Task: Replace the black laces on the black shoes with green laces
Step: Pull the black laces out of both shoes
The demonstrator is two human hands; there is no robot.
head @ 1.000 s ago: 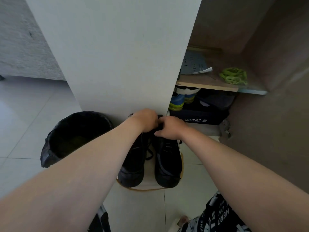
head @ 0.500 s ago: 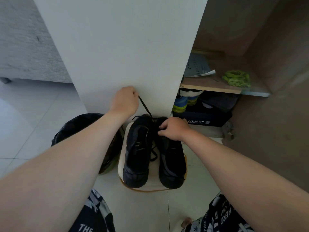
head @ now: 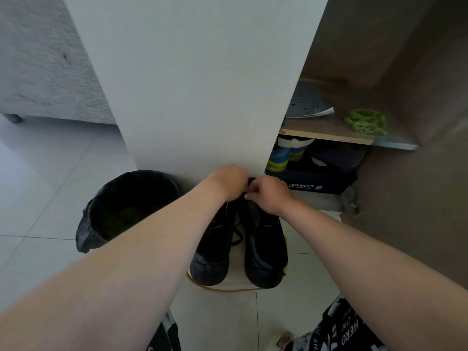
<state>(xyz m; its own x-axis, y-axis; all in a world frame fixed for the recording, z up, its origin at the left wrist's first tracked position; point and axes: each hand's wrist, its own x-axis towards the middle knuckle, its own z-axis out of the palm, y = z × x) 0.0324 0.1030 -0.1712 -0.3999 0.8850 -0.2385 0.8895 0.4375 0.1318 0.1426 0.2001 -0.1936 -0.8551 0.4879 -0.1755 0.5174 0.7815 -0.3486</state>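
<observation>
Two black shoes stand side by side on a low white stand, rounded ends toward me. A loose black lace hangs between the left shoe and the right shoe. My left hand and my right hand meet at the far top of the right shoe. The left hand's fingers curl down at the lace there. The right hand pinches the shoe's top edge. Their fingertips are hidden. A bundle of green laces lies on the wooden shelf at the right.
A bin lined with a black bag stands left of the shoes. A white cabinet panel rises right behind them. Under the shelf sit a dark shoe box and colourful shoes. Papers lie on the shelf.
Half a second ago my left hand was raised, pulling a black lace up and left. It has come back down to the shoe top beside my right hand.
</observation>
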